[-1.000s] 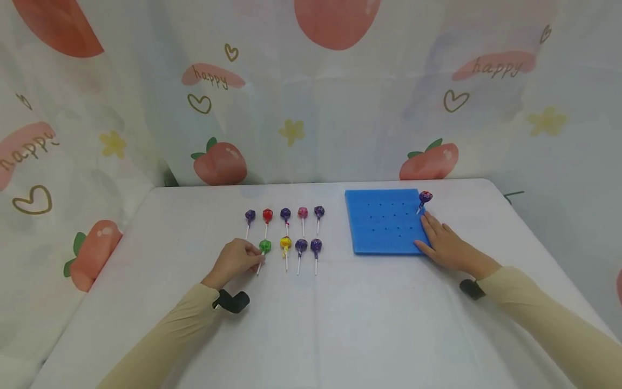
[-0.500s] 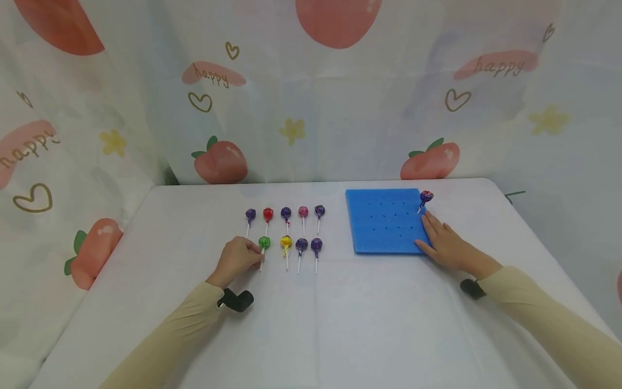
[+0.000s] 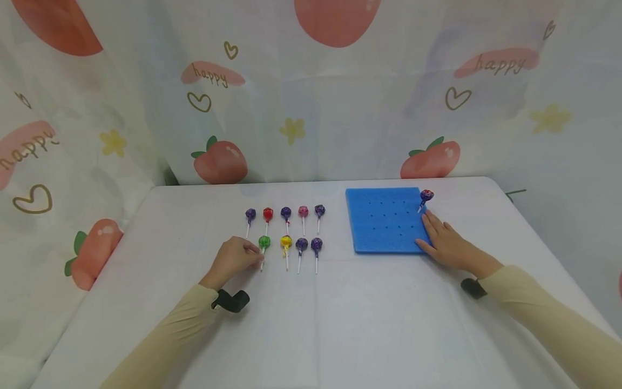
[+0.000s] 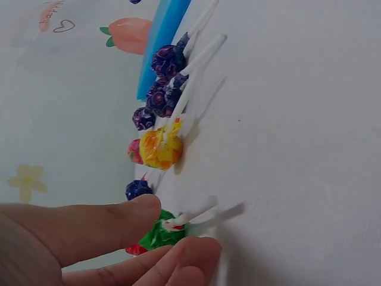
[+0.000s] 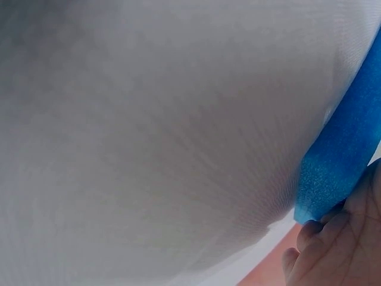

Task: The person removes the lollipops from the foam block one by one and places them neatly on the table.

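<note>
A green lollipop lies on the table at the left end of the near row. My left hand is beside its stick; in the left wrist view the thumb and fingers are apart, with the green wrapper showing between them. A blue foam board with small holes lies to the right. My right hand rests with extended fingers along its right edge. One purple-and-red lollipop stands tilted at the board's far right corner.
Right of the green lollipop lie a yellow lollipop and two purple ones. Behind them is a row of several more, including a red lollipop and a pink lollipop. A printed curtain hangs behind the table.
The green lollipop has shifted slightly away from me and its stick has straightened. My left hand then drew back slightly to the left. The right hand stays at the board.
</note>
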### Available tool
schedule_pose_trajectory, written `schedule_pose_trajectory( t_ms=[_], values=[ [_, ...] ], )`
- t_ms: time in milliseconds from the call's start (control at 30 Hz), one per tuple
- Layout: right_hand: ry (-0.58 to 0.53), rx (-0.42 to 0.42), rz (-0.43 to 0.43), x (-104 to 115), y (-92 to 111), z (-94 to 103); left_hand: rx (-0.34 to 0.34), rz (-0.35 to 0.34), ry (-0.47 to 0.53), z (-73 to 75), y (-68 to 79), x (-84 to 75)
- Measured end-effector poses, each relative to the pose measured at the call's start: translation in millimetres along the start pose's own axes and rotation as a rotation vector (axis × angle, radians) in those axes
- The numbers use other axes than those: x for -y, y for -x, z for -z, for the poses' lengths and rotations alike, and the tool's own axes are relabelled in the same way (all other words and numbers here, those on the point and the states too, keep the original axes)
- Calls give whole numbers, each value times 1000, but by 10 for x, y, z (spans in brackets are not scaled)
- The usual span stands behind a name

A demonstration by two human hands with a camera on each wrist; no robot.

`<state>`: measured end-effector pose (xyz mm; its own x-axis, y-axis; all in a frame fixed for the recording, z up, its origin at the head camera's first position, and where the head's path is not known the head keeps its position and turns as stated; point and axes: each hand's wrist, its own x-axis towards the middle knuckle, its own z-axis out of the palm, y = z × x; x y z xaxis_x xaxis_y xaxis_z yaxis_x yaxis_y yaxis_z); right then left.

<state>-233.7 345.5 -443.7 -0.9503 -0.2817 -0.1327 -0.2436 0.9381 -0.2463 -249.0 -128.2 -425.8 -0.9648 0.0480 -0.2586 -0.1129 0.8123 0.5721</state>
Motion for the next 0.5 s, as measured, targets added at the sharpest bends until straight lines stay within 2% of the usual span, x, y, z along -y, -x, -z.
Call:
schedule_pose_trajectory(
  t_ms=[133,300,400,500],
  values=[
    [7,3,-5,11,-2,5,8,-13,9,133,15,-50],
    [7,-6,-2,12,-3,7,18,-117,120,285,17,-193],
    [4,-9,0,8,-7,2,45,-180,207,294,-37,-323],
    [3,-11,2,7,-11,-7,86,-235,304,218,-130,-494]
  ],
)
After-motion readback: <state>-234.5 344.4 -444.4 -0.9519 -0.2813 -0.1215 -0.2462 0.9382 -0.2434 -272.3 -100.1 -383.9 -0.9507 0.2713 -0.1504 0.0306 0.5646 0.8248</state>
